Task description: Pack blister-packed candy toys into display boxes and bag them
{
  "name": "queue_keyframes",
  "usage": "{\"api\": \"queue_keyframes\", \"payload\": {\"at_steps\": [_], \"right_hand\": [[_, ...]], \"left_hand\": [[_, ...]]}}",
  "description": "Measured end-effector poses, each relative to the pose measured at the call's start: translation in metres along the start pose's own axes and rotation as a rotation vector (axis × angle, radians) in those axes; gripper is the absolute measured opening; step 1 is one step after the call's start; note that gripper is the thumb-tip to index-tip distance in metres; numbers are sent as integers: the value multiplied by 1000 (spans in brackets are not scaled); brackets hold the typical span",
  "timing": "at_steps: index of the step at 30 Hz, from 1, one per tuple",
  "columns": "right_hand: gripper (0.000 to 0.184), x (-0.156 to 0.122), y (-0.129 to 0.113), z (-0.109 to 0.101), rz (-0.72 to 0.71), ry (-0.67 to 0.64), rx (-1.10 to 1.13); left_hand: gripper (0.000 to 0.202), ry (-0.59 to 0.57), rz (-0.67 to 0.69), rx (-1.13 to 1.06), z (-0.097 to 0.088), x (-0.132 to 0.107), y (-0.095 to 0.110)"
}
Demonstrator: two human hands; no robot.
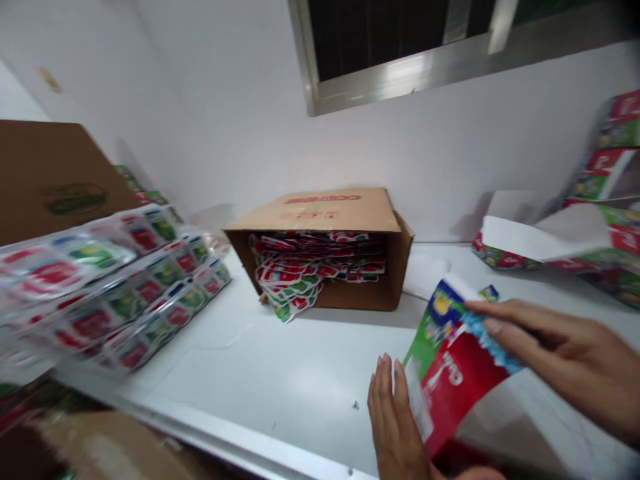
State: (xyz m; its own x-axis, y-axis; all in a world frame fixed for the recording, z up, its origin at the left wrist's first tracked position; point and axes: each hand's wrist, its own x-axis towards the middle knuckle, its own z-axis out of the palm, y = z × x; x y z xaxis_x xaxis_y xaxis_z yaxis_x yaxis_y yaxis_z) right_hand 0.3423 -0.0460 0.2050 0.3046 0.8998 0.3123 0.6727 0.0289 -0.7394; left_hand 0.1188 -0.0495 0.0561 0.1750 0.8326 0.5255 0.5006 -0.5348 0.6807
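Observation:
My right hand (560,363) lies with fingers stretched across the top of a red, green and blue printed carton (453,380) that is partly folded up on the white table (280,380). My left hand (397,420) presses flat, fingers together and straight, against the carton's left side. A brown cardboard box (327,213) lies on its side behind, open towards me, with flat printed cartons (305,273) spilling from it.
Stacks of clear blister packs with red and green labels (115,287) sit at the left under a brown cardboard sheet (55,177). Folded printed cartons (595,247) pile up at the right by the wall. A window (400,47) is above.

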Motion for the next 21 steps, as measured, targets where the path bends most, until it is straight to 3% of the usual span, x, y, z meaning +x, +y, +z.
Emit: {"api": "queue_keyframes", "payload": {"at_steps": [2,4,7,10,12,14,17,21], "right_hand": [[50,-7,-20,41,32,-262,171],[51,-11,-42,76,54,-444,327],[50,-16,-72,120,22,-632,525],[52,-10,-84,157,-139,-737,556],[52,10,-76,181,-309,-666,398],[46,48,-56,202,-452,-503,139],[49,126,-25,224,-485,-245,-302],[44,225,-10,237,-506,-134,-338]], "left_hand": [[92,78,-64,45,-1,-5,-5],[59,152,-153,73,-17,-6,-23],[46,208,-290,44,-57,3,-61],[40,193,-435,-91,-101,22,-94],[45,242,-530,-139,-129,36,-113],[50,281,-567,-171,-156,48,-131],[45,260,-536,-248,-189,64,-156],[43,284,-544,-246,-212,80,-178]]}}
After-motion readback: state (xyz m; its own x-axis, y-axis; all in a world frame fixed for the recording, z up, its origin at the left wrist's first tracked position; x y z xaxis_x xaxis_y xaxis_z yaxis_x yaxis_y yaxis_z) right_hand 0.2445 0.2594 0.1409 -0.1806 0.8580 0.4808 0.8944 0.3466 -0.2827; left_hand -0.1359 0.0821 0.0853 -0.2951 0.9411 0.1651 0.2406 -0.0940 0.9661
